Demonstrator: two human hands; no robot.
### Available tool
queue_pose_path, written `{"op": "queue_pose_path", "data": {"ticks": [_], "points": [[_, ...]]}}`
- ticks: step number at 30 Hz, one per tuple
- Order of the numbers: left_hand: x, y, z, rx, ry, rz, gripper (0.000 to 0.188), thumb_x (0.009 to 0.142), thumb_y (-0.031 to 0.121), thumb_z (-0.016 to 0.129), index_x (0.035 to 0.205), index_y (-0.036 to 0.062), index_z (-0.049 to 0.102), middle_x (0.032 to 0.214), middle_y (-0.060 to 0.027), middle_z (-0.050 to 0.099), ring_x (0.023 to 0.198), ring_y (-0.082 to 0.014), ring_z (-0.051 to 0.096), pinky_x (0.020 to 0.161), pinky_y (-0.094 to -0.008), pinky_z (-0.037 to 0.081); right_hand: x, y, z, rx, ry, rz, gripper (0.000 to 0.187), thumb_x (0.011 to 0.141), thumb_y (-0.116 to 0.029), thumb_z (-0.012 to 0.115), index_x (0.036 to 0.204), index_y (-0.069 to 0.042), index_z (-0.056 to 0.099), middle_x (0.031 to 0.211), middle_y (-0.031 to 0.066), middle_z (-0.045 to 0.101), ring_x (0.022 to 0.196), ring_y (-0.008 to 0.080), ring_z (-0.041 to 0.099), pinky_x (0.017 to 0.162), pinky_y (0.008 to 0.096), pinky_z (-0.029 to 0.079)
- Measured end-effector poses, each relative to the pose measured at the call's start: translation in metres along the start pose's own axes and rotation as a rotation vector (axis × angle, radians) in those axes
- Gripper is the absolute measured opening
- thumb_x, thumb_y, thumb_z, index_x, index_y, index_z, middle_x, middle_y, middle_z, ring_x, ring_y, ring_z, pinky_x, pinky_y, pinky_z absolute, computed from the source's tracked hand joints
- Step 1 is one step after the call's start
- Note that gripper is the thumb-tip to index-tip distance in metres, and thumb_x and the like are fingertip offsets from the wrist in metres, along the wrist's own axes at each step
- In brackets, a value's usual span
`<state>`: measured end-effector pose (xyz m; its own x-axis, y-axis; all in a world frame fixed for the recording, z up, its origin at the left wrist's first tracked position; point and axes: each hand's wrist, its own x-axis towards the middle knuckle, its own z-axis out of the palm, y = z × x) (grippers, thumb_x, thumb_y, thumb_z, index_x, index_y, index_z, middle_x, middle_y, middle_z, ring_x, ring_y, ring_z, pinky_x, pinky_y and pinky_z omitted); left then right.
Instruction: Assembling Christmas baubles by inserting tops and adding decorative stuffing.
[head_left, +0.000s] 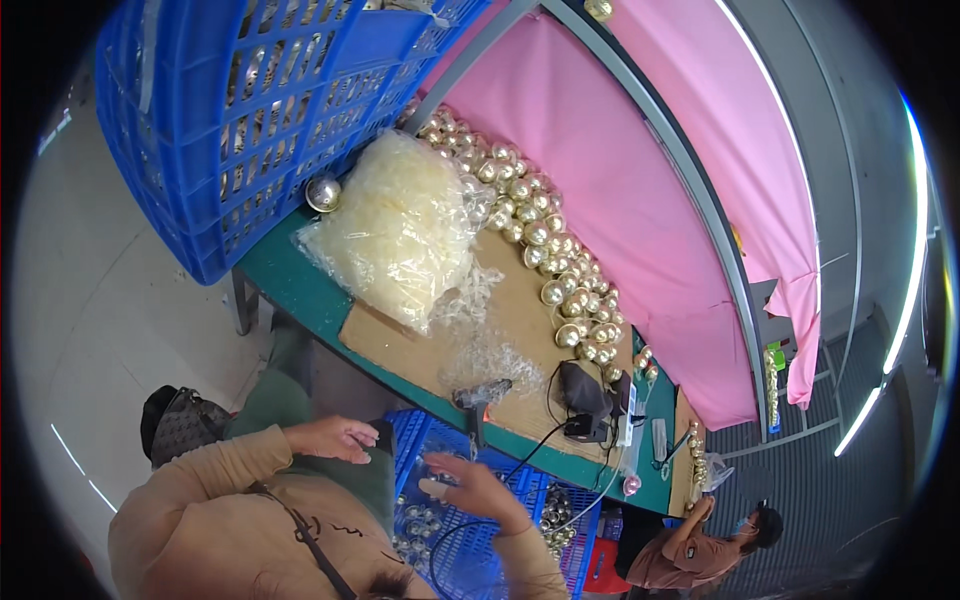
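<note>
Both my hands are off the worktable, in front of its near edge. My left hand (338, 440) hovers over my lap with fingers stretched out and nothing in them. To its right, my right hand (478, 490) is raised above a blue crate (405, 430), its fingers apart and holding nothing. The nearest thing on the table is a black gun-shaped tool (482, 393) at the edge. Behind it, crumpled clear plastic wrap (490, 365) lies on a cardboard sheet (400, 355). A large clear bag of whitish plastic pieces (400, 225) rests at the table's left.
Shiny gold balls (555, 260) are piled along the pink cloth (620, 190) at the back. A tall blue crate (200, 150) stands at the left. A dark device (585, 390) with cables sits at the right. A co-worker (690, 550) works at the far right.
</note>
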<state>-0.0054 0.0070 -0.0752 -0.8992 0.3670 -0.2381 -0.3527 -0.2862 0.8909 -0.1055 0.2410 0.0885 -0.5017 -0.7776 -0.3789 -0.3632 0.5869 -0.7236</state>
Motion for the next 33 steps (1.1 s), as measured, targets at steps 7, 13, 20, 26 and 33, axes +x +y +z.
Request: {"op": "queue_pose_path", "data": {"ticks": [7,13,20,26,33], "points": [[-0.004,0.020,-0.012,-0.011,0.007,-0.029,0.050,0.083,0.013,0.065,0.127,0.0001,0.045,0.117,-0.0109,0.056,0.096,-0.0135,0.057,0.078,-0.0270,0.050,0.113,0.059,-0.179,-0.484,0.859,-0.055,0.040,0.074,-0.014,0.067,0.109,0.003,0.057,0.098,0.0163,0.064,0.092,0.0262,0.061,0.082,0.0335,0.048],[0.002,0.015,-0.026,-0.043,0.133,-0.039,0.047,0.082,0.009,0.066,0.124,-0.0007,0.047,0.111,-0.0105,0.059,0.098,-0.0139,0.056,0.081,-0.0265,0.049,0.170,0.173,-0.257,-0.774,1.044,0.068,0.053,0.063,-0.009,0.064,0.113,0.003,0.051,0.101,0.0246,0.059,0.095,0.0408,0.056,0.082,0.0428,0.046],[0.008,-0.005,-0.037,-0.088,0.218,0.037,0.049,0.082,0.016,0.067,0.124,-0.0006,0.047,0.114,-0.0125,0.058,0.101,-0.0142,0.057,0.074,-0.0247,0.050,0.180,0.215,-0.255,-0.680,1.059,0.291,0.059,0.062,-0.015,0.068,0.115,0.001,0.048,0.103,0.0272,0.057,0.097,0.0426,0.053,0.084,0.0449,0.044],[-0.003,0.026,-0.027,-0.076,0.156,0.013,0.046,0.082,0.009,0.065,0.123,-0.0015,0.048,0.111,-0.0117,0.059,0.101,-0.0147,0.056,0.084,-0.0272,0.047,0.145,0.152,-0.235,-0.048,0.944,0.198,0.052,0.074,-0.012,0.063,0.122,-0.002,0.045,0.110,0.0173,0.058,0.092,0.0338,0.061,0.071,0.0367,0.051],[0.000,0.114,-0.016,0.117,0.168,0.539,0.040,0.085,0.011,0.062,0.122,0.0020,0.050,0.112,-0.0072,0.058,0.102,-0.0130,0.054,0.087,-0.0272,0.045,0.085,0.043,-0.138,0.620,0.582,-0.248,0.058,0.078,-0.006,0.056,0.132,0.000,0.036,0.113,0.0137,0.057,0.090,0.0264,0.063,0.065,0.0277,0.053]]}}
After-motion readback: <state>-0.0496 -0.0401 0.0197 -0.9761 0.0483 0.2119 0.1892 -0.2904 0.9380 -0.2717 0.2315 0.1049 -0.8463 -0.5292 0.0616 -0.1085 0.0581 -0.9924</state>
